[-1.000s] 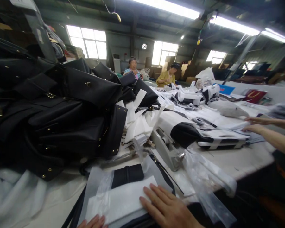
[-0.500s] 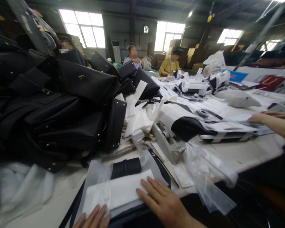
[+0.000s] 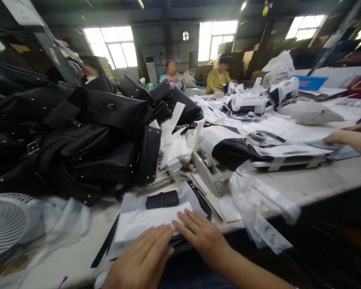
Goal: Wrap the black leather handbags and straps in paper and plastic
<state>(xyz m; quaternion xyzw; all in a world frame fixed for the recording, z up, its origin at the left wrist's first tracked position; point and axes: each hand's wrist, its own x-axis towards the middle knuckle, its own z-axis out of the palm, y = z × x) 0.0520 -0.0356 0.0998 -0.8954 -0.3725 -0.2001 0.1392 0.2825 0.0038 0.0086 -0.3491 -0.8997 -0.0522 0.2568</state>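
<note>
A folded white sheet [image 3: 138, 220] lies over translucent wrapping [image 3: 185, 195] on a black bag [image 3: 200, 196] at the table's front edge. Just behind the sheet sits a small black piece with a band round its middle [image 3: 162, 199]. My left hand [image 3: 146, 255] lies over the sheet's near edge, fingers stretched out side by side, thumb partly hidden. Beside it, my right hand [image 3: 203, 235] rests on the sheet's right end with fingers spread flat. Neither hand grips anything. The lower side of the bag is hidden by my hands.
Black bags [image 3: 117, 152] are heaped on the left, behind a white fan [image 3: 6, 224]. A tape dispenser [image 3: 209, 172] and plastic bags [image 3: 255, 196] stand to the right. Farther right are a partly wrapped bag [image 3: 289, 156] and another person's hand [image 3: 337, 137]. People sit across the table.
My left hand has moved right and inward over the sheet, close to my right hand. My right hand stays on the sheet's right end. The view has shifted, bringing the fan into sight.
</note>
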